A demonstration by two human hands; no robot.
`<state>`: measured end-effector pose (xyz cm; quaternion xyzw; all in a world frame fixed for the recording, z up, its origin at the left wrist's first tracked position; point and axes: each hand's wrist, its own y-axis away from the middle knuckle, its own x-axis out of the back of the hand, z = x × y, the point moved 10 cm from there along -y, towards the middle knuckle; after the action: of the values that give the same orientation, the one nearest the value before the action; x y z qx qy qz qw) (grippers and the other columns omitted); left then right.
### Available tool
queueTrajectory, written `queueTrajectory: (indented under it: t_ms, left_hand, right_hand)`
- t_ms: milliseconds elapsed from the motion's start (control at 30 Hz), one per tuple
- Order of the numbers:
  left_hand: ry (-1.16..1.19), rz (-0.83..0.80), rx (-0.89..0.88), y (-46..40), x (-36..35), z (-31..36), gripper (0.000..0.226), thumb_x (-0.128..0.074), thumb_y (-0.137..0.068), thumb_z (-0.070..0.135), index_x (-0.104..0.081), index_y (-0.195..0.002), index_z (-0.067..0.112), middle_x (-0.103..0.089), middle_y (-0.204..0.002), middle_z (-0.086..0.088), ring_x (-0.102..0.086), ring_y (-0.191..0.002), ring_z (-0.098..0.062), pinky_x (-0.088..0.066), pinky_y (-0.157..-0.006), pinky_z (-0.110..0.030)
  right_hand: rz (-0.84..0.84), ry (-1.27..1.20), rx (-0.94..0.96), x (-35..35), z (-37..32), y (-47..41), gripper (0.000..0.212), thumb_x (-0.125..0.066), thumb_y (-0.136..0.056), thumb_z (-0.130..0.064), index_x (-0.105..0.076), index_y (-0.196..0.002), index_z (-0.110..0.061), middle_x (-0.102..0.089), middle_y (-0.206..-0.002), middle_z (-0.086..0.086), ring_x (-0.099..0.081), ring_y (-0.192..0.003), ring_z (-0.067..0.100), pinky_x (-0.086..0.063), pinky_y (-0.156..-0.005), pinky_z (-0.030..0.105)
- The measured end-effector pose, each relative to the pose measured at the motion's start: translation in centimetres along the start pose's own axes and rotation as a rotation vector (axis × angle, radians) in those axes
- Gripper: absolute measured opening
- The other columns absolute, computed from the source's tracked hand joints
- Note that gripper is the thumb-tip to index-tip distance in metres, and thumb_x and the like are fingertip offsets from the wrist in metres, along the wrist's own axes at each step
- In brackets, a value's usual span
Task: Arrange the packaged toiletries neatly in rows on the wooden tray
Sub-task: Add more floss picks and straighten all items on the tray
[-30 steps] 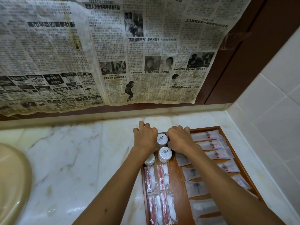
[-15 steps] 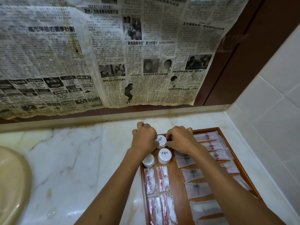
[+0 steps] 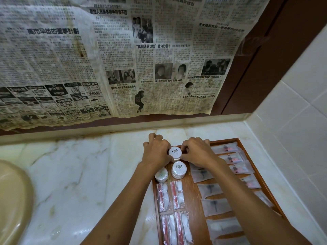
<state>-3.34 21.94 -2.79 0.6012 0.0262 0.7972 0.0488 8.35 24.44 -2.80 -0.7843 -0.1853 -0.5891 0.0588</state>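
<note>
- The wooden tray [image 3: 246,157] sits on the white marble table [image 3: 88,174], near the corner at about 4 o'clock in the view.
- Both hands meet at the far left end of the tray, at about 12 o'clock from the tray's middle.
- The left hand [image 3: 156,152] and the right hand [image 3: 197,152] pinch a small round white tub [image 3: 174,153] between them, one on each side.
- The left grip is closed on the tub's left side, and the right grip is closed on its right side.
- The tub has a dark mark on its lid and seems to sit on top of another tub.
- A second stack of round tubs [image 3: 179,170] stands just beside it, at 6 o'clock from the held tub.
- A third round tub [image 3: 161,174] stands at 8 o'clock from the held tub, by the tray's left wall.
- Packs with red and white things inside [image 3: 169,194] lie in rows at 6 o'clock from the tubs.
- Flat cloudy packets [image 3: 209,189] lie in a row down the middle of the tray.
- More packets with pink marks [image 3: 231,158] lie in a row along the tray's right side.
- An old newspaper [image 3: 106,59] hangs on the wall at 12 o'clock.
- Part of a cream sink [image 3: 12,200] shows at 9 o'clock.
</note>
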Motion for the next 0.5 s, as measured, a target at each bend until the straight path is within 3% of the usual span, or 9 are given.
queueTrajectory:
  t_ms: [267,500]
  left_hand:
    - [0.022,0.006,0.001,0.1,-0.2,-0.6,0.044,-0.073,-0.077,0.049,-0.069,-0.115,0.028,-0.052,-0.118,-0.004,-0.031,-0.12,-0.028,-0.036,-0.085,-0.038]
    - [-0.02,0.005,0.017,0.0,-0.1,-0.5,0.035,-0.073,-0.079,0.041,-0.072,-0.104,0.017,-0.05,-0.125,-0.006,-0.03,-0.123,-0.029,-0.036,-0.088,-0.039]
  right_hand:
    - [-0.012,-0.016,-0.009,-0.1,0.4,0.0,0.013,-0.072,-0.081,-0.029,-0.068,-0.092,-0.027,-0.045,-0.069,-0.016,-0.047,-0.08,0.013,-0.025,-0.077,0.035]
    - [-0.114,0.031,-0.045,-1.0,0.4,-0.4,0.015,-0.064,-0.084,-0.016,-0.071,-0.095,-0.024,-0.063,-0.09,-0.006,-0.055,-0.092,0.019,-0.03,-0.085,0.04]
